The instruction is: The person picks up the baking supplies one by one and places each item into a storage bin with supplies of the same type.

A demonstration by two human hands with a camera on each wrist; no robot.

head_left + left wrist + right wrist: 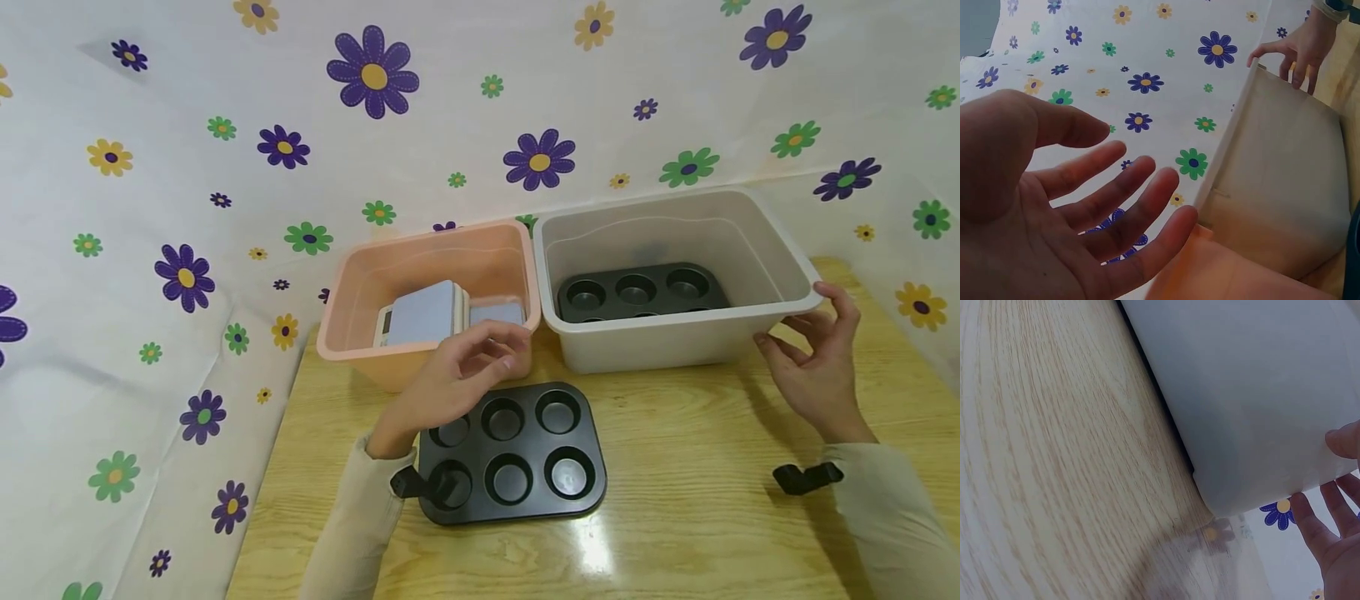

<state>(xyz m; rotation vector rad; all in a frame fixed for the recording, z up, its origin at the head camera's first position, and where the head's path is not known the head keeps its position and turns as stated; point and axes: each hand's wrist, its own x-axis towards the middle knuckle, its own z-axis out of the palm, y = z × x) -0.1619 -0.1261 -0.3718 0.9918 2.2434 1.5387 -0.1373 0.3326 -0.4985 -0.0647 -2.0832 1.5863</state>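
Observation:
My right hand grips the front right corner of a light grey plastic bin, thumb against its front wall and fingers around the corner. In the right wrist view the thumb and fingertips touch the bin's outer wall. Inside that bin lies a dark muffin tin. My left hand, fingers loosely bent and holding nothing, hovers above a second dark muffin tin on the table, close to the front of a peach bin. The left wrist view shows its palm empty.
The peach bin holds what looks like a kitchen scale and a flat bluish piece. Both bins stand side by side at the back of the wooden table. A flower-patterned sheet hangs behind and at the sides.

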